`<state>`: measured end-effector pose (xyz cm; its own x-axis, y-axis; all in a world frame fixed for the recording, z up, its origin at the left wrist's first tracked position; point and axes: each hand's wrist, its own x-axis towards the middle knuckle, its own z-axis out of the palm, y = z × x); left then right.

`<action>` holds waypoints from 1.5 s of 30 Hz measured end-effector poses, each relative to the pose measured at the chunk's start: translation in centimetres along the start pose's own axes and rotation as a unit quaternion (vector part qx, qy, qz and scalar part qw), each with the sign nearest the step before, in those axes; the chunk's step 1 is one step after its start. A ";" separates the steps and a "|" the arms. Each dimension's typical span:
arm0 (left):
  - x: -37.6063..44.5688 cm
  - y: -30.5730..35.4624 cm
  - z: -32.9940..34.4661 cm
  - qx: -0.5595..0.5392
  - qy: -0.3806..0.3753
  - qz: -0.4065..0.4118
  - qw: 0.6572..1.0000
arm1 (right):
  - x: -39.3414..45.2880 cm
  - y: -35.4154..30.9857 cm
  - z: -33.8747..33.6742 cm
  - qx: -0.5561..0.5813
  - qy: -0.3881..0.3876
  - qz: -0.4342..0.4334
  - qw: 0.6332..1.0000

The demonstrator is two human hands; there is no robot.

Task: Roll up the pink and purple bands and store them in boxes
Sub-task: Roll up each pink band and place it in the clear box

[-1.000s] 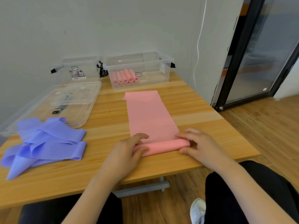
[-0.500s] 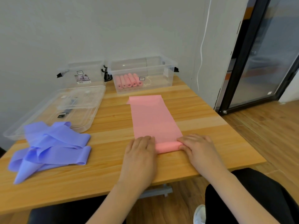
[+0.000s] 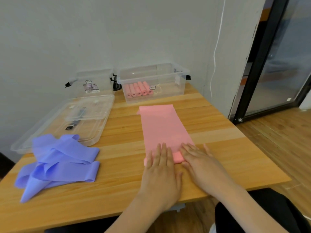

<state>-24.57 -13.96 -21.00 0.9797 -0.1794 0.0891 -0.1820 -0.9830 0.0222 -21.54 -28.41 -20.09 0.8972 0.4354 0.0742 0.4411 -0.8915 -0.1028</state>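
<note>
A pink band (image 3: pixel 164 128) lies flat down the middle of a wooden table (image 3: pixel 218 148), its near end rolled into a thick tube. The left hand (image 3: pixel 160 172) and right hand (image 3: pixel 200 163) press on the roll side by side, fingers straight and flat. Bare tabletop lies right of the band. At the far edge, a clear box (image 3: pixel 168 76) holds five pink rolls (image 3: pixel 138 89). Loose purple bands (image 3: pixel 60 162) are heaped at the left.
</note>
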 end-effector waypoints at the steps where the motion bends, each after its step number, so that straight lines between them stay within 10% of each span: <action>1: -0.1 0.0 -0.2 0.001 -0.008 0.012 1.000 | 0.1 0.0 -0.1 0.000 -0.005 -0.002 1.000; 45: 9.4 -4.7 -1.4 -0.028 -0.095 0.028 0.995 | 8.1 0.1 -0.6 0.004 -0.044 0.033 0.998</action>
<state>-14.62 -10.93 -18.85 0.9649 -0.2434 -0.0982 -0.2363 -0.9685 0.0783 -14.26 -25.04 -18.86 0.9227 0.3849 -0.0207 0.3803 -0.9179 -0.1133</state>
